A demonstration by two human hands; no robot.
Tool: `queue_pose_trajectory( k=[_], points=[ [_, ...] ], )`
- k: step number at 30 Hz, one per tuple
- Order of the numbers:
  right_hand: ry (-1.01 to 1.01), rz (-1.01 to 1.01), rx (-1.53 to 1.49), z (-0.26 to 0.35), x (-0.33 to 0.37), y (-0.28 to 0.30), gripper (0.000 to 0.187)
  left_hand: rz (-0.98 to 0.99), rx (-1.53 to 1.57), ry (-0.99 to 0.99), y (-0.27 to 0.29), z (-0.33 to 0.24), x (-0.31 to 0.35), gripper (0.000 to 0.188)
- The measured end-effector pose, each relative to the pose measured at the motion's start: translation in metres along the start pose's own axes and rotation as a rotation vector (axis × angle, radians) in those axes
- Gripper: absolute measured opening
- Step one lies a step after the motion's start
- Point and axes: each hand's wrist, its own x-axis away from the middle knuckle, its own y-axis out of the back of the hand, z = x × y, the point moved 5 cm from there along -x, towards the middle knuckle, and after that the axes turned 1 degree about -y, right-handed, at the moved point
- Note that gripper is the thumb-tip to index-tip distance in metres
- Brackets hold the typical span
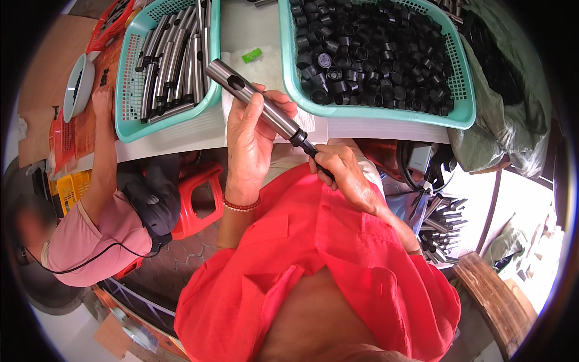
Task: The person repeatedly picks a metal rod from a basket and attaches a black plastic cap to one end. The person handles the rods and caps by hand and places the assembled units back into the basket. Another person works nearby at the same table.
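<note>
Honestly, the risky bit is that black cap (300, 138) at the lower end of the tube (253, 99). The left hand (250, 142) is wrapped around the middle of the tube, fingers curled shut on it, tube slanting up to the left over the table edge. The right hand (341, 169) is pinched closed on a thin dark tool (319, 160) that meets the cap end; I can't tell how deep it sits.

What could go wrong, as I see it:
- the tool sits at a slant to the tube, so a push could cock the cap or skid off toward the left fingers
- the tube is smooth metal and held one-handed in mid-air above the lap, so it could twist or slide in the grip
- the tube's upper end is close to the basket of caps (289, 72), easy to knock
- another person's arm (108, 151) is near the basket of tubes (129, 130), so elbows could clash
</note>
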Motion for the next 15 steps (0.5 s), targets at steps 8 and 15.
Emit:
queue_pose_trajectory(
  k=[8,15],
  points=[
    [0.288,-0.032,0.155,0.014,0.005,-0.005,0.009,0.031,-0.124,-0.053,-0.009,-0.003,0.008,0.025],
    [0.112,-0.014,-0.111,0.018,0.009,-0.009,0.022,0.085,-0.190,-0.034,-0.020,0.003,0.013,0.025]
  ],
)
